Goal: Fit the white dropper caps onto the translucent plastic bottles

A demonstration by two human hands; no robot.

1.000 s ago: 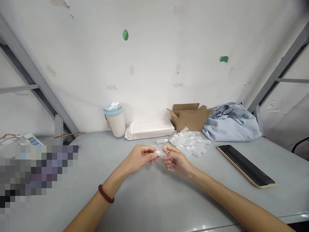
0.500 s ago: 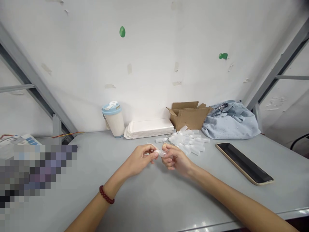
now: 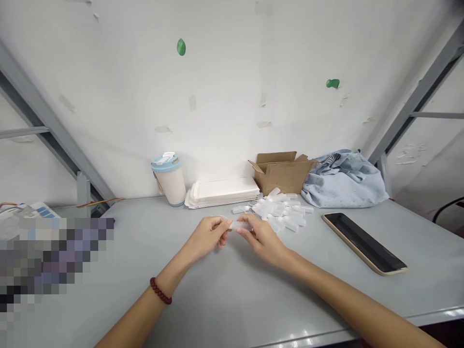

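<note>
Over the middle of the grey table [image 3: 224, 295], my left hand [image 3: 206, 237] and my right hand [image 3: 261, 237] meet fingertip to fingertip. Both pinch one small clear plastic tube [image 3: 237, 225] between them, each hand at one end. My left wrist wears a dark red bead bracelet [image 3: 160, 291]. Just beyond my right hand lies a pile of several more clear plastic tubes [image 3: 281, 210].
At the back against the white wall stand a cup with a blue lid [image 3: 168, 178], a stack of white trays [image 3: 222, 191], an open cardboard box [image 3: 281, 171] and a bundled blue cloth [image 3: 344, 180]. A phone [image 3: 363, 242] lies at the right. A blurred patch covers the left.
My right hand has turned palm down and its fingers now lie flatter on the small tube. Both hands shifted slightly left together.
</note>
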